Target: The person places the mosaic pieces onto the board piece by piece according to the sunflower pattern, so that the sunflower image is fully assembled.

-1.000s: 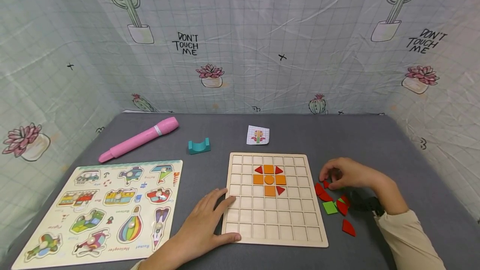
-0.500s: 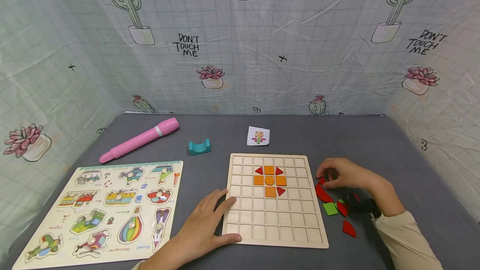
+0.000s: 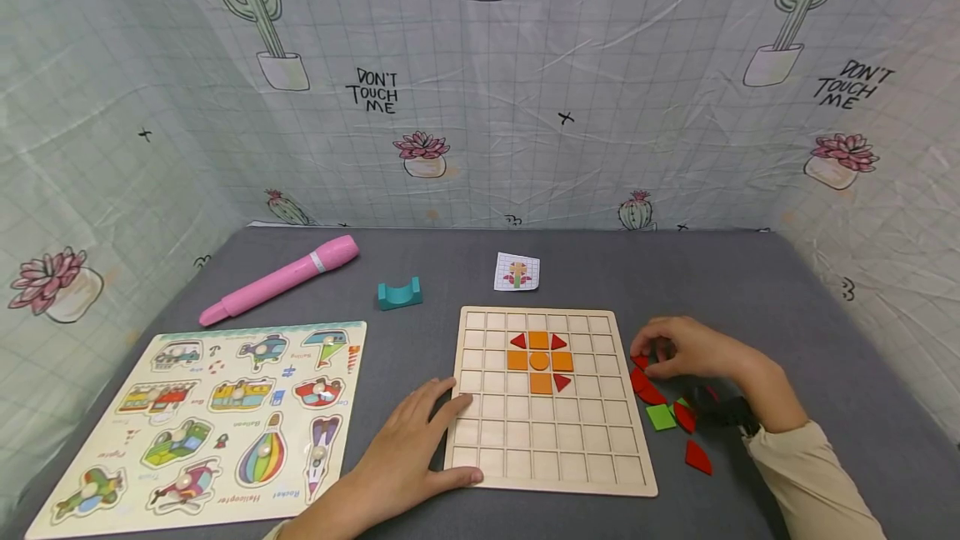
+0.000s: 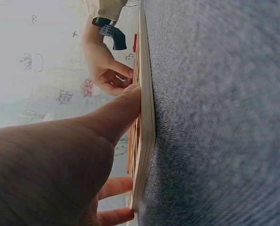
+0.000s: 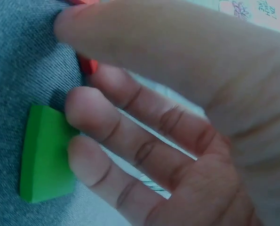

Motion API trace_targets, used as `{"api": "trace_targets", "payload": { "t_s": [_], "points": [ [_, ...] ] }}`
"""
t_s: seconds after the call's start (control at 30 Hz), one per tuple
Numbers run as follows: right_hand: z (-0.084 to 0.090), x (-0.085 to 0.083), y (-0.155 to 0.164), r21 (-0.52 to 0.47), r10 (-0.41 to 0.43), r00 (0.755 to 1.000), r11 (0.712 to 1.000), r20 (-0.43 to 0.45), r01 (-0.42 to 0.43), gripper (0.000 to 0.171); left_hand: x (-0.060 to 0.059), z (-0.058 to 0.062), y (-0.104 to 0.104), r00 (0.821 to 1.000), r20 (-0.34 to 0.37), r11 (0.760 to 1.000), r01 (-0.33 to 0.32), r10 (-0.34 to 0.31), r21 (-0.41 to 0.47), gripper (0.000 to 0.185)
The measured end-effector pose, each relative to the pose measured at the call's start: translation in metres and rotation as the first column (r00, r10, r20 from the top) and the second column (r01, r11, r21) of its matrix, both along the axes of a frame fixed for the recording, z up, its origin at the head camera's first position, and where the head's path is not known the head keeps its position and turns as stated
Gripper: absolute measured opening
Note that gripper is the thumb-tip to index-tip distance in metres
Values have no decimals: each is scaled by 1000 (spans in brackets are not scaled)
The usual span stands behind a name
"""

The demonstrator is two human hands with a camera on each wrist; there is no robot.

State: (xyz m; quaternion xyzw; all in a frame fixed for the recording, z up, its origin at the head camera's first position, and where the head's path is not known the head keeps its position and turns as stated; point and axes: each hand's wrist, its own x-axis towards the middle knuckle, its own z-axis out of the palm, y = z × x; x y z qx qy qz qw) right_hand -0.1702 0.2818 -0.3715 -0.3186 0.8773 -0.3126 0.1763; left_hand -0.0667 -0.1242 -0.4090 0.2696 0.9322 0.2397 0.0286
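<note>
My left hand (image 3: 401,448) rests against the left side of the pale wooden grid board (image 3: 495,461), fingers spread and thumb on its edge; the left wrist view shows the thumb (image 4: 123,106) on the rim. On the board are orange squares (image 3: 517,360), an orange circle (image 3: 539,362) and three red triangles (image 3: 562,382). Just right of the board, my right hand (image 3: 693,348) pinches a red tile (image 3: 641,362) between thumb and index finger, close over the cloth. Its other fingers curl near a green tile (image 5: 48,155). The red tile is mostly hidden.
Loose red tiles (image 3: 698,457) and a green square (image 3: 661,417) lie below my right hand. A pattern card (image 3: 517,272) sits beyond the board. Leftward are a teal block (image 3: 399,294), a pink marker (image 3: 277,280) and a picture puzzle (image 3: 247,448).
My right hand has shifted slightly left toward the board, and the red tile at its fingertips has moved with it. My left hand stays in place.
</note>
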Motion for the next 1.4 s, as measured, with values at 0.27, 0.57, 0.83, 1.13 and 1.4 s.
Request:
{"api": "trace_targets", "payload": {
  "t_s": [0.27, 0.57, 0.83, 1.13, 1.4],
  "points": [
    [-3, -1, -4, -16, 17, 999, 1000, -40, -18, 19, 1, 1, 0, 1000, 13, 1000, 1, -1, 3, 82],
    [-3, 0, -6, -21, 7, 996, 1000, -92, -9, 19, 1, 0, -1, 1000, 0, 1000, 0, 0, 0, 82],
    [7, 2, -20, -12, 34, 991, 999, -127, -36, 19, 1, 1, -1, 1000, 2, 1000, 6, -6, -2, 81],
    [13, -2, -59, 38, 49, 994, 998, -99, -45, 19, 0, 1, 0, 1000, -15, 1000, 7, -8, -12, 81],
    [11, -5, -91, 22, 124, 986, 992, -110, -123, 18, 0, 1, 0, 1000, 5, 1000, 0, 0, -16, 81]
  ]
}}
